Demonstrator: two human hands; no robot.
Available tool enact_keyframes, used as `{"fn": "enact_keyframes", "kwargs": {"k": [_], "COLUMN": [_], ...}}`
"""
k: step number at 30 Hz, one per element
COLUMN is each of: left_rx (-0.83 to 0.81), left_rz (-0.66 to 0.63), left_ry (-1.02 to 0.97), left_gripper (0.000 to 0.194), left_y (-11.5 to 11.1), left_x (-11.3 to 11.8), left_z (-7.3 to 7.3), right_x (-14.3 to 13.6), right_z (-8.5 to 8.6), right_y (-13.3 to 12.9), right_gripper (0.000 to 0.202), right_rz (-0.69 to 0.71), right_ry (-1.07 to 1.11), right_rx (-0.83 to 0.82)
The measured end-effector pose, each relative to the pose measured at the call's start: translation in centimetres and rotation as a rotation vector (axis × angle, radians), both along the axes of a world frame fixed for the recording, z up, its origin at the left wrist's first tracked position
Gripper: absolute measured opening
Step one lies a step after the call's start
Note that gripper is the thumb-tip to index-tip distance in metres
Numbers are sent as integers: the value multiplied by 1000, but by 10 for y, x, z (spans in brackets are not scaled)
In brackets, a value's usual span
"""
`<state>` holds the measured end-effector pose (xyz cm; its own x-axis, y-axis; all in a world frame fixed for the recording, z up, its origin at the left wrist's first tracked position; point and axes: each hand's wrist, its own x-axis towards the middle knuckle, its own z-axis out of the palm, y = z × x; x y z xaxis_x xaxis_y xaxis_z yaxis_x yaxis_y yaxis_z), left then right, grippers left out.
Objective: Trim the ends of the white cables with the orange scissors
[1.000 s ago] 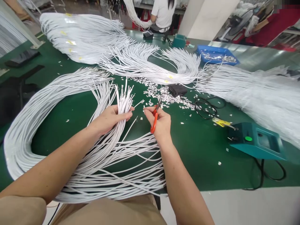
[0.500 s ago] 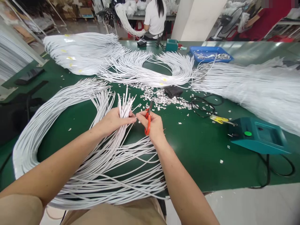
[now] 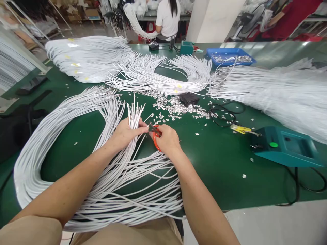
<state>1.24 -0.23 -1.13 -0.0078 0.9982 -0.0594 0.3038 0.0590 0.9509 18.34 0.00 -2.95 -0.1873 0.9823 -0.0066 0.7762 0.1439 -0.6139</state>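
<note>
My left hand (image 3: 127,132) is closed round a bunch of white cables (image 3: 134,114), their ends sticking up above the fingers. Between its thumb and fingertip a single cable end juts out to the right. My right hand (image 3: 167,137) grips scissors with red-orange handles (image 3: 156,143); their dark blades point left, at the single cable end by my left thumb. Long white cables (image 3: 28,160) curve in a large loop on the green table (image 3: 204,170), under and around my forearms.
Small silvery pieces (image 3: 170,107) lie scattered beyond my hands, beside a black block (image 3: 189,99). A teal device (image 3: 288,146) with a cord stands right, near yellow-handled pliers (image 3: 240,129). Farther back are more cable bundles (image 3: 87,58), a blue tray (image 3: 230,53) and two people.
The scissors have turned from upright to pointing left, with the blades now at the cable end by my left thumb. My right hand has rotated with them. The view has shifted slightly.
</note>
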Motion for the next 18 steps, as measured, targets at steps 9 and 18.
{"fn": "enact_keyframes", "kwargs": {"k": [9,18], "left_rx": [40,-49], "left_rz": [12,-67], "left_ry": [150,-151], "left_gripper": [23,26], "left_y": [-1,0], "left_x": [2,3], "left_z": [6,2], "right_x": [0,0], "right_z": [-4,-6], "right_y": [-2,-3], "right_gripper": [24,26], "right_rz": [33,24], "right_ry": [-132,-129], "right_rx": [104,126]}}
